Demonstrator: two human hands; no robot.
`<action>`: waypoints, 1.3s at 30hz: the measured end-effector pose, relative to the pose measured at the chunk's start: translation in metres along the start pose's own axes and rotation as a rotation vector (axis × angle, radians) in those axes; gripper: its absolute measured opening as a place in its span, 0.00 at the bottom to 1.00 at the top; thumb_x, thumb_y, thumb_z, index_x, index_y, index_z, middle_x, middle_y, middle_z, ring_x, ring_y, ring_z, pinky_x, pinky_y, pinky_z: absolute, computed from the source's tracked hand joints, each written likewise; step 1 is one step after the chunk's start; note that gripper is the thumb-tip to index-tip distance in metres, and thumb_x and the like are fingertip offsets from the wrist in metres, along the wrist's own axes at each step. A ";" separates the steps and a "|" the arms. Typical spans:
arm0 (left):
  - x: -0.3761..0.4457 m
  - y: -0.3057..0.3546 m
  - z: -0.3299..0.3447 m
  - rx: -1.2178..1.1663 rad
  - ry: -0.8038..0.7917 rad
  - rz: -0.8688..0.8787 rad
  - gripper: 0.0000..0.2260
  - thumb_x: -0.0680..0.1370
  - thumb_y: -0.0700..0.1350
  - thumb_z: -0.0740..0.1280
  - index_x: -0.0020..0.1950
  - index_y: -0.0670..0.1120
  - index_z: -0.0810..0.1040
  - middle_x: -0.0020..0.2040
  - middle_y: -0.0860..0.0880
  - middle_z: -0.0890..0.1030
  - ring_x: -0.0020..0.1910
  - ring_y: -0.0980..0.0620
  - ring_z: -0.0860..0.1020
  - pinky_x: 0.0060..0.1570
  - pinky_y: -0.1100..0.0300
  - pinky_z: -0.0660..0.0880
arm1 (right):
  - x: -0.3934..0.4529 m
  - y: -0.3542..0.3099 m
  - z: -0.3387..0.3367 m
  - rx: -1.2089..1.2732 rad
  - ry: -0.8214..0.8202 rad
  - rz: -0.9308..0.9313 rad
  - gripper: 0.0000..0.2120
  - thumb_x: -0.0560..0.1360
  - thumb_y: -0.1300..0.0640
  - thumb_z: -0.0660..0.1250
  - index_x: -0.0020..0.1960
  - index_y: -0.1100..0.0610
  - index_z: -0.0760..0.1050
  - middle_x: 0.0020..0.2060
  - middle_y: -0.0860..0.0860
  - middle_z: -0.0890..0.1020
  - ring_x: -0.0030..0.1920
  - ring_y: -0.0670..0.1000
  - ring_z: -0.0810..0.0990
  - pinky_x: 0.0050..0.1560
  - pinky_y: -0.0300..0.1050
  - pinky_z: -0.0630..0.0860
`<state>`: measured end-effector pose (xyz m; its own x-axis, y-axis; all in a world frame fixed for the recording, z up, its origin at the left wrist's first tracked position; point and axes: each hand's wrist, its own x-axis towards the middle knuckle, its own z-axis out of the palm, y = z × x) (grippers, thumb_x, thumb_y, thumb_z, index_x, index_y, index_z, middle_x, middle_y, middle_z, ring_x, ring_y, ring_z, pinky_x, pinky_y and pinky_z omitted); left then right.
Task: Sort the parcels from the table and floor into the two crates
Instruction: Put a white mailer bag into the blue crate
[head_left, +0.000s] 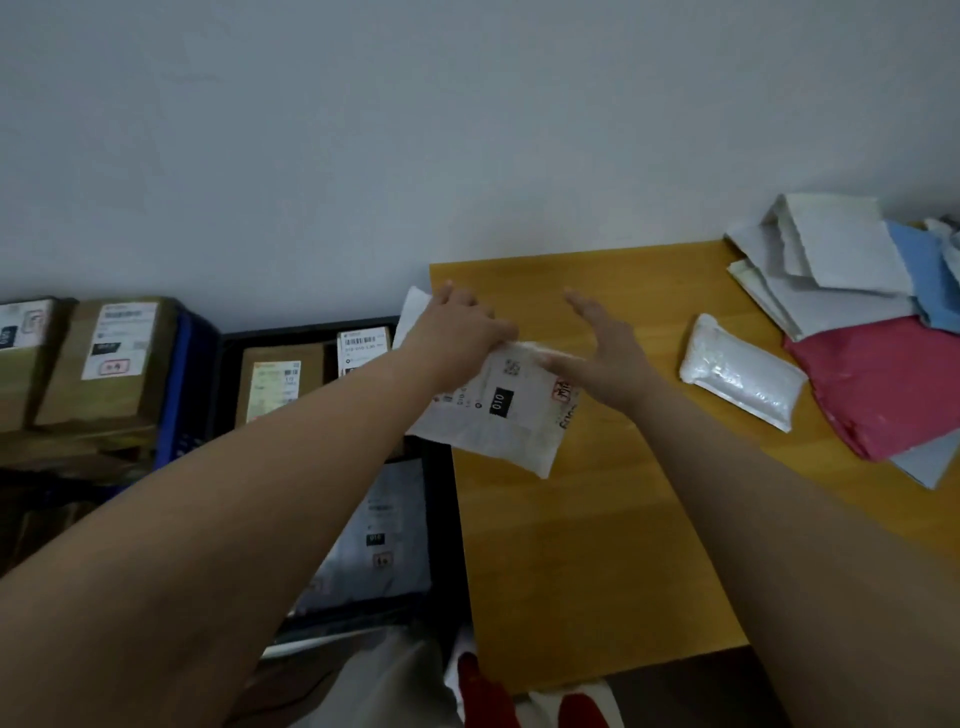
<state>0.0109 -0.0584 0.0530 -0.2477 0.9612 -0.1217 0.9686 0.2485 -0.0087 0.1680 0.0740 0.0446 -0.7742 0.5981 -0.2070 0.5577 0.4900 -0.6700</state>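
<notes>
At the table's (597, 545) left edge, a white labelled mailer (498, 410) is gripped by the left hand (457, 332); the right hand (602, 353) is held flat against it, fingers straight. Only one side is pinched, so it could slip short of the black crate (441, 519).

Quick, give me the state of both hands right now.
Left hand: grips the far edge of the white labelled parcel, held over the table's edge.
Right hand: open, fingers straight, thumb side against the same parcel.
</notes>
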 end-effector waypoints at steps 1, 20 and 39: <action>0.001 0.002 -0.004 0.033 0.030 0.037 0.16 0.81 0.44 0.58 0.67 0.57 0.72 0.58 0.50 0.76 0.64 0.44 0.67 0.71 0.43 0.53 | -0.001 -0.005 0.003 0.106 -0.098 -0.017 0.30 0.75 0.50 0.71 0.74 0.54 0.66 0.63 0.52 0.74 0.65 0.53 0.71 0.60 0.51 0.71; 0.001 0.010 0.011 -1.373 0.446 -0.681 0.04 0.80 0.44 0.65 0.55 0.49 0.75 0.52 0.45 0.81 0.51 0.45 0.81 0.48 0.52 0.81 | 0.007 -0.001 -0.013 1.116 0.052 0.232 0.09 0.77 0.56 0.68 0.55 0.59 0.80 0.50 0.55 0.85 0.48 0.56 0.85 0.43 0.52 0.83; -0.083 -0.034 0.047 -1.130 0.739 -0.900 0.09 0.80 0.43 0.65 0.59 0.47 0.74 0.44 0.55 0.78 0.44 0.56 0.79 0.44 0.64 0.76 | 0.038 -0.043 0.063 0.968 -0.299 0.167 0.08 0.75 0.58 0.69 0.52 0.60 0.81 0.47 0.54 0.86 0.47 0.55 0.85 0.45 0.52 0.83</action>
<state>-0.0007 -0.1528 0.0172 -0.9741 0.2260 0.0004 0.0858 0.3682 0.9258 0.0961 0.0359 0.0205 -0.8255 0.3643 -0.4311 0.2876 -0.3858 -0.8766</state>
